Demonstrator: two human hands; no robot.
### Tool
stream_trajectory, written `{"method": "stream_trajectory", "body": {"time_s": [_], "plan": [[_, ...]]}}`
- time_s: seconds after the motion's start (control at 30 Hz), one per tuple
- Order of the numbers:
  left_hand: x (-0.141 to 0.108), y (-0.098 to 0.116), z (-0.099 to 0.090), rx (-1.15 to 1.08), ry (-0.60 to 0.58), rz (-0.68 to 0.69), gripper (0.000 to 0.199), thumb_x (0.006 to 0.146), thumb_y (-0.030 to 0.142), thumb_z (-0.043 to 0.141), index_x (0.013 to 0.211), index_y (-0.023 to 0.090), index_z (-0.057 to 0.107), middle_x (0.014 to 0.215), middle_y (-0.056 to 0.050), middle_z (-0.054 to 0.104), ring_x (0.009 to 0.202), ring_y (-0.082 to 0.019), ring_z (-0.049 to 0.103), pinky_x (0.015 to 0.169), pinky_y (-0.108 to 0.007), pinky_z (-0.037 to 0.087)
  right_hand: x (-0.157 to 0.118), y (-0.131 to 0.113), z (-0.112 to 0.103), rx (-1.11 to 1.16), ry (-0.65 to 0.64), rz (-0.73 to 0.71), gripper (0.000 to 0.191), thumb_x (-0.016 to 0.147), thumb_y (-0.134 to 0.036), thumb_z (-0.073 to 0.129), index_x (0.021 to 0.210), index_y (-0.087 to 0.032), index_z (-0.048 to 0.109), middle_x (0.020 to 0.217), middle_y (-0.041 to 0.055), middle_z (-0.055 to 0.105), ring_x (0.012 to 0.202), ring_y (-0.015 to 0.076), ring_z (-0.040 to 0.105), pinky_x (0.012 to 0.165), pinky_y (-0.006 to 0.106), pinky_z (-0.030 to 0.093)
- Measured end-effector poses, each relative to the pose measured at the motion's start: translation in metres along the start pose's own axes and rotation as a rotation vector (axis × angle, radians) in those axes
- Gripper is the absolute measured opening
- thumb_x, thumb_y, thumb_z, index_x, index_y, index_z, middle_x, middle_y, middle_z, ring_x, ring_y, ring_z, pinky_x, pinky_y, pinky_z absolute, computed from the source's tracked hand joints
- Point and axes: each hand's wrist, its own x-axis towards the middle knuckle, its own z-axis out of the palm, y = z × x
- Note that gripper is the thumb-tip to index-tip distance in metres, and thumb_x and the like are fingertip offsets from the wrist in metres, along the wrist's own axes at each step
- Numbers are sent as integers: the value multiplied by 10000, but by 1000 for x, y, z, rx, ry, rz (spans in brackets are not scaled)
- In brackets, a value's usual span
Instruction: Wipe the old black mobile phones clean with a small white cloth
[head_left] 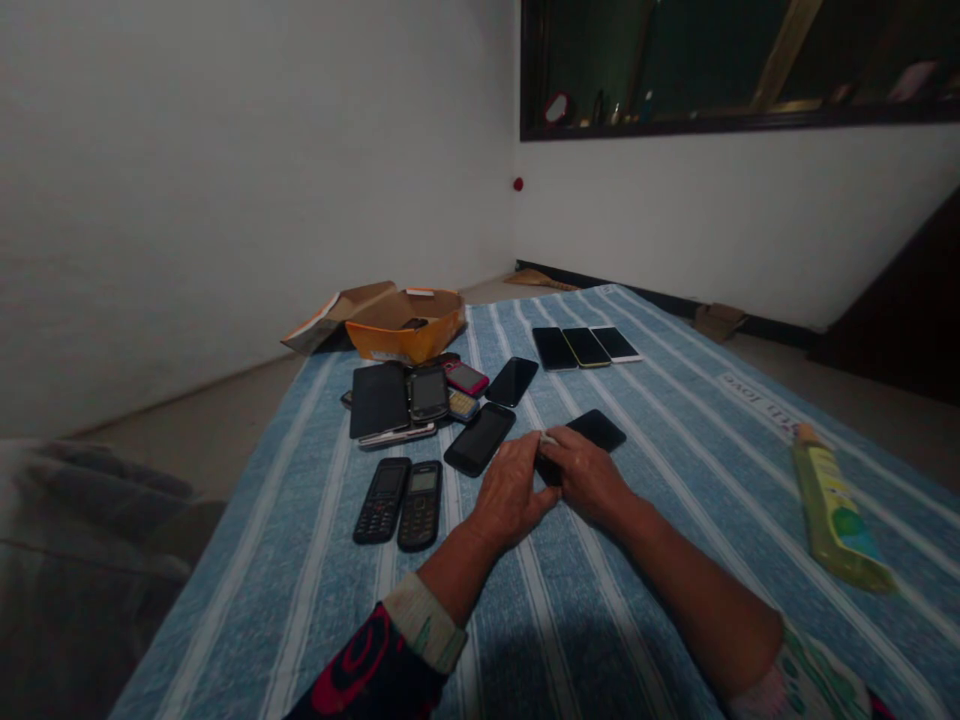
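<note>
My left hand (508, 492) and my right hand (589, 475) meet over the middle of the striped cloth. Between them is a dark phone (550, 470), mostly hidden by my fingers; my right hand is closed on it with a small light-coloured thing at its fingertips. The fingers of my left hand are pressed together at the phone's left edge. Just beyond my right hand lies another black phone (600, 429). To the left are a black smartphone (480, 438) and two keypad phones (382, 500) side by side. A further black phone (512, 381) lies beyond them.
Piled phones (379, 400) lie at the left, in front of an open orange box (409, 335). Three phones (586, 347) form a row at the back. A bottle of yellow-green liquid (836, 515) lies at the right. A blurred grey fabric shape is at the far left.
</note>
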Motion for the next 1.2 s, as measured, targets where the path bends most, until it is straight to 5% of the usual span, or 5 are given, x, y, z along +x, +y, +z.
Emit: {"method": "stream_trajectory", "body": {"time_s": [0.37, 0.7, 0.83, 1.0, 1.2], "plan": [[-1, -4, 2, 30, -29, -10, 626, 728, 273, 701, 1280, 178, 421, 1212, -107, 574, 1123, -295, 526, 966, -489, 447, -2, 58, -19, -233, 46, 417, 330, 865, -52, 417, 993, -195, 685, 1063, 100, 628, 992, 213, 561, 808, 277, 398], [-1, -3, 3, 14, -14, 12, 548, 739, 270, 690, 1227, 188, 454, 1141, -87, 587, 1067, -283, 538, 943, -460, 452, -6, -3, -12, -89, -91, 96, 301, 861, -76, 481, 1089, -184, 644, 1082, 93, 624, 1064, 201, 525, 902, 294, 396], [-1, -1, 2, 9, -16, 7, 552, 738, 268, 695, 1225, 171, 453, 1143, -99, 585, 1079, -285, 532, 954, -452, 448, -7, -7, -15, -17, -171, 16, 271, 831, -79, 532, 1039, -181, 671, 1121, 91, 624, 1087, 197, 530, 906, 289, 398], [-2, -1, 0, 17, -34, -5, 586, 736, 269, 693, 1252, 175, 431, 1160, -100, 578, 1085, -289, 527, 948, -466, 450, -8, 10, -29, -99, -279, 130, 323, 817, -49, 489, 1004, -192, 709, 1143, 75, 641, 1097, 184, 549, 877, 257, 391], [-3, -2, 2, 24, -37, -1, 604, 734, 270, 694, 1263, 162, 424, 1194, -115, 569, 1109, -295, 518, 973, -477, 437, -12, 34, -43, -298, -242, 383, 356, 845, -62, 428, 1013, -207, 707, 1125, 77, 640, 1009, 189, 593, 773, 261, 395]]}}
